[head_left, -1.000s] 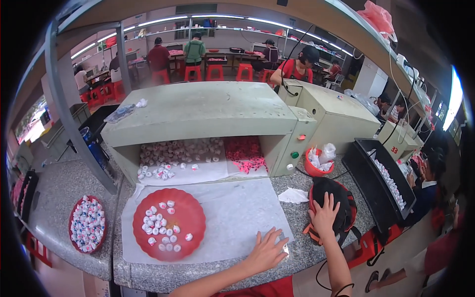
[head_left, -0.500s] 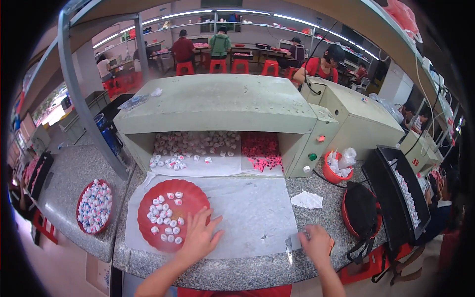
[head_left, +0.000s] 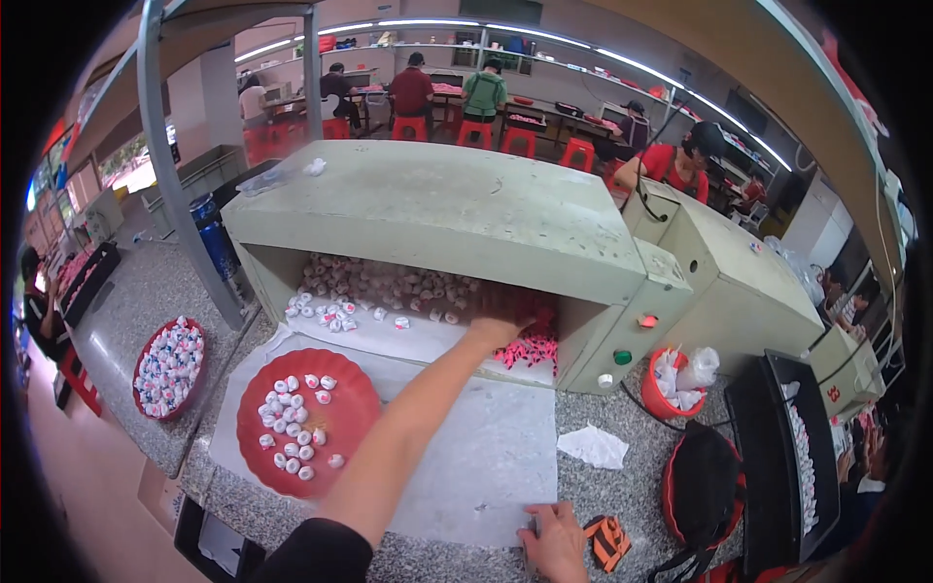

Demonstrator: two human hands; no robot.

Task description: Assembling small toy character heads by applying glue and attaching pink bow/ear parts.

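My left arm stretches across the white paper sheet [head_left: 466,457] into the open front of a pale green metal box [head_left: 428,199]. Inside, my left hand [head_left: 503,319] is over the small pink pieces [head_left: 530,352]; shadow hides its fingers. To its left lie many small white round pieces [head_left: 389,282]. Under my left forearm, a red scalloped plate [head_left: 362,389] holds several white round pieces with red marks. My right hand [head_left: 557,546] rests at the sheet's near right corner, fingers bent inward; what they hold, if anything, is hidden. Beside it lies an orange and black object [head_left: 608,541].
A bowl of white and blue pieces [head_left: 170,374] stands left. Rightward are crumpled white paper [head_left: 594,446], a red bucket with plastic bags [head_left: 665,400], a black bag [head_left: 705,484] and a black tray [head_left: 773,457]. A metal post [head_left: 180,194] rises at left. People sit farther back.
My left hand has gone from beside the red plate into the box, over the pink pieces. My right hand, earlier at a flat shiny metal piece, has shifted nearer and left. The view has tilted.
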